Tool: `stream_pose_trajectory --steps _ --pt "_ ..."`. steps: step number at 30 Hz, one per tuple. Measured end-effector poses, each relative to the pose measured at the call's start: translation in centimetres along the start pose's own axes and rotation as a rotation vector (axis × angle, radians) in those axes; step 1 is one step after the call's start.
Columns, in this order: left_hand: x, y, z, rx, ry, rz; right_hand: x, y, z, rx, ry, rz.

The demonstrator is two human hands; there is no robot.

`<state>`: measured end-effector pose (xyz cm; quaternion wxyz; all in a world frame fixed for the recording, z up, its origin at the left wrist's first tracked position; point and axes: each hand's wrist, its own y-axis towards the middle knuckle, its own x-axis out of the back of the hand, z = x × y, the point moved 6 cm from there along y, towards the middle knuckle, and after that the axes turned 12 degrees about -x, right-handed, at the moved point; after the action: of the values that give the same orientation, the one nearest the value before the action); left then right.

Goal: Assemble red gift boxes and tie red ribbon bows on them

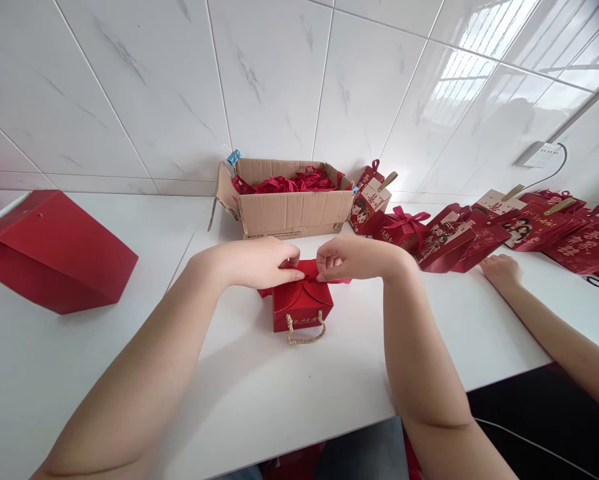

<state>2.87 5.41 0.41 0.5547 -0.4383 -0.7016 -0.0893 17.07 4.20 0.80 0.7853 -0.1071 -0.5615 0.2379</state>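
Note:
A small red gift box [302, 308] stands on the white table, its curved top flaps folded together and a beige rope handle [306, 341] hanging down its near side. Red ribbon [309, 268] lies at the top and shows behind the box on both sides. My left hand [274, 261] is at the top left of the box, with thumb and fingers closed on the ribbon. On the right side, my right hand [346, 259] has its fingers curled and pinched on the ribbon too. The two hands are a short gap apart over the middle of the lid.
A cardboard box [289, 212] of red ribbons stands against the tiled wall. A large red box [59, 250] is at the left. Several decorated red boxes [446, 240] line the right, near another person's hand [502, 272].

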Motion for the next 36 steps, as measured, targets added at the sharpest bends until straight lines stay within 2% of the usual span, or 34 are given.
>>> stream_pose_trajectory --steps 4,10,16,21,32,36 --pt "-0.1 0.3 -0.3 -0.018 0.001 -0.009 0.1 -0.1 0.1 0.011 -0.036 -0.015" --pt "-0.3 0.1 -0.5 -0.012 -0.015 0.044 -0.1 0.2 -0.2 0.013 -0.047 0.003" --pt "-0.3 -0.3 -0.7 -0.015 -0.006 0.063 0.0 0.2 -0.5 -0.009 0.008 0.007" --pt "-0.1 -0.3 -0.4 -0.013 0.015 0.065 -0.2 0.1 -1.1 0.016 0.051 0.081" --pt "-0.2 0.1 0.1 -0.040 -0.026 0.077 -0.2 1.5 -3.2 -0.109 0.110 0.074" --pt "-0.1 0.1 0.4 -0.028 -0.026 0.054 -0.2 1.4 -3.1 -0.081 0.102 0.082"
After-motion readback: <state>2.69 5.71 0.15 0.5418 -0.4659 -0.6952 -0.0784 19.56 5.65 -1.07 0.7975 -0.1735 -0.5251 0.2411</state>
